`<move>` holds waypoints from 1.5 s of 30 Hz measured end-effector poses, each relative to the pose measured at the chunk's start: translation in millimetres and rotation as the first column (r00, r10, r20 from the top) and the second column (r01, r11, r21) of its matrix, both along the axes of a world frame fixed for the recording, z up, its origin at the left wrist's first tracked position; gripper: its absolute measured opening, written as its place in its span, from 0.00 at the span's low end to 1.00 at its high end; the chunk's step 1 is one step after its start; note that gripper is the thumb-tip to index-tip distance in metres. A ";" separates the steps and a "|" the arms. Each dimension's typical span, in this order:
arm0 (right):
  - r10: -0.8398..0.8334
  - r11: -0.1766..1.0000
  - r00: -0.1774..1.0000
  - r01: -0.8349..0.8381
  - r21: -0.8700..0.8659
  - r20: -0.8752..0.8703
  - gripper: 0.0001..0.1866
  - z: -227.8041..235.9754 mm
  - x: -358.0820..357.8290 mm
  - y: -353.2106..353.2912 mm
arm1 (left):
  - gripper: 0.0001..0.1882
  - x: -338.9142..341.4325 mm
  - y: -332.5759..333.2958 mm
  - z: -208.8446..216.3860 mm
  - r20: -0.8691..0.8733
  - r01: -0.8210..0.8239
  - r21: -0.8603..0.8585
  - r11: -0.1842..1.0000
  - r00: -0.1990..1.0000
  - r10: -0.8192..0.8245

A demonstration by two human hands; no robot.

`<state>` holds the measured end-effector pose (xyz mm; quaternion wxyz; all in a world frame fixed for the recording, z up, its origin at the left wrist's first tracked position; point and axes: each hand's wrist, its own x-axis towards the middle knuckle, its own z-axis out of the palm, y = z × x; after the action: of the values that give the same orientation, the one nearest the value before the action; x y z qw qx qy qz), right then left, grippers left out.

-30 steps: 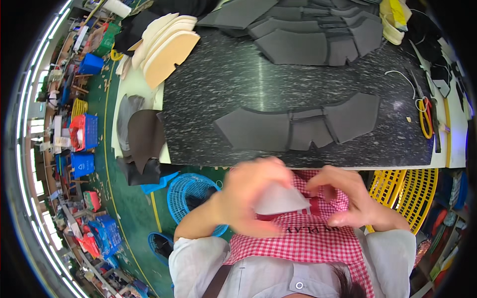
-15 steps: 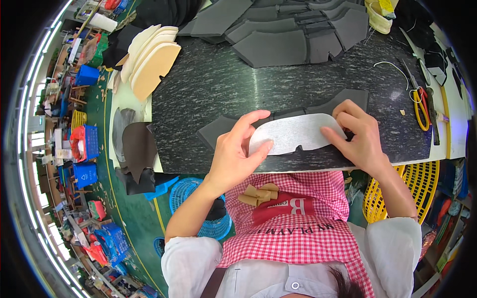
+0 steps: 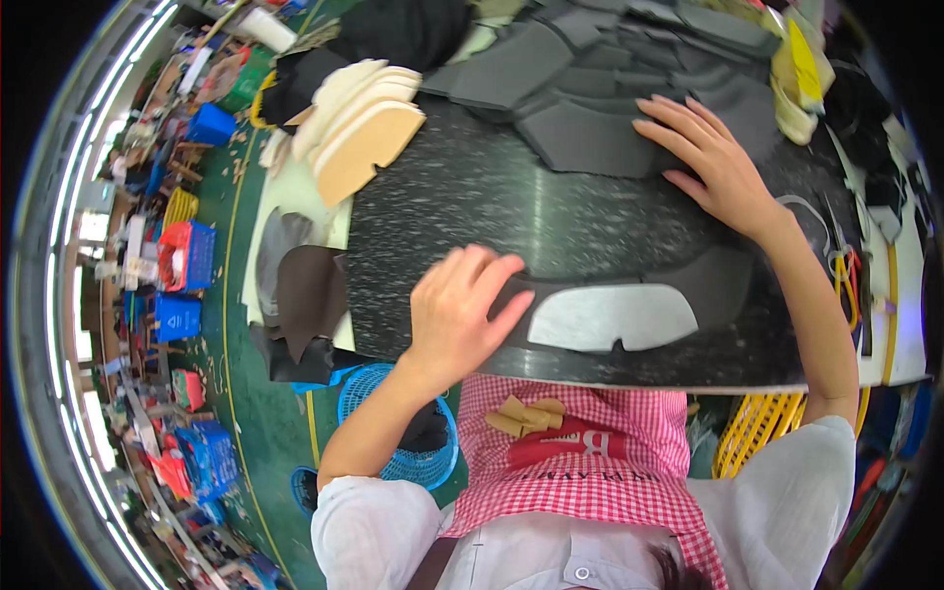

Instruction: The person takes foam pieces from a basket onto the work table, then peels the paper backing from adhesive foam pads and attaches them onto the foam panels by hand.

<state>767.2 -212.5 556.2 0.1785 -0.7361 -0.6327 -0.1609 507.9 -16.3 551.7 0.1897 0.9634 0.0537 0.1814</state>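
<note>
Lying near the front edge of the counter (image 3: 452,187), the white notched piece (image 3: 610,320) rests on a dark grey panel (image 3: 723,280), seemingly unfastened; a nudge from the half-curled left hand (image 3: 462,310) might skew it. Whether that hand pinches the panel, I cannot tell. Toward the far edge, the right hand (image 3: 713,172) spreads open at the overlapping grey panels (image 3: 585,138); dragging fingertips could dislodge several.
</note>
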 end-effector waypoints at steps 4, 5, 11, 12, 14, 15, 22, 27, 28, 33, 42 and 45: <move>0.020 0.994 0.989 -0.035 -0.100 -0.148 0.28 -5.0 4.8 -1.6 | 0.18 25.2 90.8 -1.0 0.238 -0.184 0.167 0.969 0.961 0.142; 0.036 0.997 0.984 -0.049 -0.068 -0.173 0.26 2.1 3.6 -2.3 | 0.18 36.6 119.4 0.0 0.290 -0.244 0.277 0.929 0.943 0.161; 0.177 0.983 0.981 -0.180 -0.041 -0.076 0.24 57.7 -67.3 -20.3 | 0.19 44.7 162.0 -19.3 0.217 -0.268 0.437 0.859 0.958 0.188; 0.233 0.963 0.969 -0.241 -0.118 -0.076 0.24 48.0 -84.3 -23.2 | 0.19 38.6 159.4 -18.8 0.182 -0.230 0.466 0.855 0.970 0.161; 0.218 0.908 0.951 -0.281 -0.310 -0.220 0.25 19.2 -117.8 -25.4 | 0.18 39.3 156.8 -21.7 0.229 -0.220 0.466 0.857 0.966 0.124; 0.212 0.907 0.954 -0.273 -0.320 -0.213 0.25 8.1 -121.9 -26.9 | 0.16 38.7 157.2 -25.4 0.251 -0.170 0.524 0.835 0.967 0.039; 0.177 0.965 0.911 -0.235 -0.116 -0.372 0.22 14.7 -113.2 -12.6 | 0.09 6.0 126.1 0.2 0.550 -0.184 0.190 0.965 0.834 0.050; 0.050 0.937 -0.103 -0.338 0.082 -0.993 0.23 25.9 -90.7 42.5 | 0.15 -0.5 53.3 34.2 0.529 0.254 0.286 0.924 0.762 -0.373; -0.072 0.877 -0.471 -0.450 0.169 -0.879 0.26 27.4 -88.0 49.5 | 0.16 -0.8 45.5 37.5 0.512 0.324 0.319 0.890 0.731 -0.450; 0.220 0.924 -0.021 -0.316 0.215 -0.975 0.35 20.5 -116.2 70.4 | 0.12 -11.5 22.4 35.5 0.752 0.299 -0.468 0.831 0.629 0.197; 0.102 0.994 0.109 -0.053 0.096 -0.989 0.10 10.0 -143.0 38.9 | 0.43 -16.8 27.3 30.7 0.727 0.147 -0.249 0.957 0.681 0.084; 0.269 0.963 0.363 -0.117 0.243 -0.892 0.12 13.7 -158.4 40.9 | 0.36 -19.0 11.0 41.7 0.140 0.303 0.244 0.921 0.929 -0.343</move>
<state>608.9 -171.6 569.9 0.5657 -0.6079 -0.4974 0.2511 488.9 -5.3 593.5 0.1142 0.9536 -0.1440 0.2384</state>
